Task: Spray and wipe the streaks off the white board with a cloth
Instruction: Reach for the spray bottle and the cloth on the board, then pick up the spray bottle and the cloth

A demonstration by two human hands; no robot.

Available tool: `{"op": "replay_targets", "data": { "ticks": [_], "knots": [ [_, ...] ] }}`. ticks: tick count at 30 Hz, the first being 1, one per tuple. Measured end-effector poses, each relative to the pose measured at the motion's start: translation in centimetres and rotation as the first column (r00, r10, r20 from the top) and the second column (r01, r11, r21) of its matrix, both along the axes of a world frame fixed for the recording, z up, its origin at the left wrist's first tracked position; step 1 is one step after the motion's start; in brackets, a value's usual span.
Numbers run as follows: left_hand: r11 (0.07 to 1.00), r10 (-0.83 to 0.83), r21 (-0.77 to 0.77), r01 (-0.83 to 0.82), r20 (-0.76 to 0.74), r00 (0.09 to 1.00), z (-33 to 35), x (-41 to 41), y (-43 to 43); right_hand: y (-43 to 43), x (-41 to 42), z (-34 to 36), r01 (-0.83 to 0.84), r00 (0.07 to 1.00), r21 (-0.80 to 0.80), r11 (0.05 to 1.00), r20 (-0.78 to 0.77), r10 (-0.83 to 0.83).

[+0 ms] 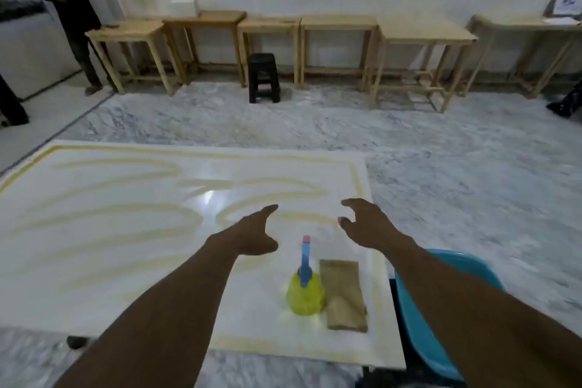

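A large white board [119, 249] lies flat in front of me, covered with yellowish streaks. Near its right front corner stands a yellow spray bottle [305, 293] with a blue and pink nozzle. A folded brown cloth [345, 294] lies right beside it on the right. My left hand [255, 236] hovers above the board just left of the bottle, fingers stretched forward, holding nothing. My right hand [367, 224] hovers above the board's right edge beyond the cloth, fingers loosely spread and empty.
A blue plastic chair [441, 309] sits at the board's right side. A row of wooden tables [271, 25] lines the far wall, with a black stool [264, 77] before them. A person in dark clothes [67, 9] stands at the far left on the marble floor.
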State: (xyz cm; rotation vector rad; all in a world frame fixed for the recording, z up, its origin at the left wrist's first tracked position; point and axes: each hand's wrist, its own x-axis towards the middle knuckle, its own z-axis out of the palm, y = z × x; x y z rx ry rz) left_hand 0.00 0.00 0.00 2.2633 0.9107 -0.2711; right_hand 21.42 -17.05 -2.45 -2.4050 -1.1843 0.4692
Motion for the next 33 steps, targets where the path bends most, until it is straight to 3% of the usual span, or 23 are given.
{"op": "replay_targets", "data": {
  "ticks": [4,10,14,17,20,22,24,25,26,28,30,33],
  "knots": [
    [0.984,-0.079,-0.164,0.068,-0.060,0.995,-5.8,-1.0,-4.3,-2.7,-3.5,-7.7,0.015,0.998,-0.196,0.980,-0.056,-0.027],
    [0.955,0.203,-0.258,-0.143,0.225,0.953,-10.0,0.1,-7.8,-4.4,-6.7,-14.6,-0.024,0.999,-0.349,0.937,-0.028,0.015],
    [0.968,0.237,-0.167,-0.187,0.365,0.901,-10.7,1.2,-9.1,-4.0,-7.7,-17.0,0.021,0.983,-0.332,0.943,0.177,0.040],
    [0.957,0.291,-0.137,-0.256,0.446,0.846,-10.8,1.7,-9.2,-3.3,-7.8,-17.4,0.083,0.990,-0.353,0.932,0.133,-0.038],
    [0.907,0.419,-0.255,-0.334,0.478,0.772,-10.3,1.3,-8.2,-3.1,-8.1,-17.0,0.090,0.986,-0.359,0.929,0.167,-0.032],
    [0.899,0.433,-0.286,-0.330,0.483,0.761,-9.7,0.7,-7.3,-3.5,-7.9,-17.3,0.118,0.988,-0.294,0.949,0.135,-0.080],
    [0.899,0.431,-0.304,-0.315,0.489,0.758,-9.3,-0.2,-6.5,-3.8,-7.6,-16.5,0.196,0.976,-0.174,0.965,-0.063,-0.210],
    [0.896,0.437,-0.316,-0.313,0.489,0.755,-9.1,-0.6,-6.1,-3.8,-7.3,-15.8,0.286,0.922,-0.103,0.953,-0.241,-0.303],
    [0.894,0.438,-0.323,-0.310,0.485,0.757,-8.9,-1.1,-5.7,-3.8,-7.0,-14.9,0.402,0.809,-0.070,0.913,-0.440,-0.390],
    [0.906,0.410,-0.312,-0.286,0.479,0.776,-8.4,-1.8,-4.5,-4.1,-6.3,-13.3,0.609,0.475,-0.071,0.790,-0.765,-0.435],
    [0.923,0.368,-0.288,-0.255,0.472,0.801,-7.9,-2.1,-3.5,-4.9,-5.3,-11.8,0.702,0.131,-0.064,0.709,-0.967,-0.217],
    [0.941,0.290,-0.294,-0.167,0.448,0.846,-6.4,-2.0,-2.2,-5.9,-5.0,-10.0,0.772,-0.087,0.036,0.634,-0.983,0.162]
  ]
}}
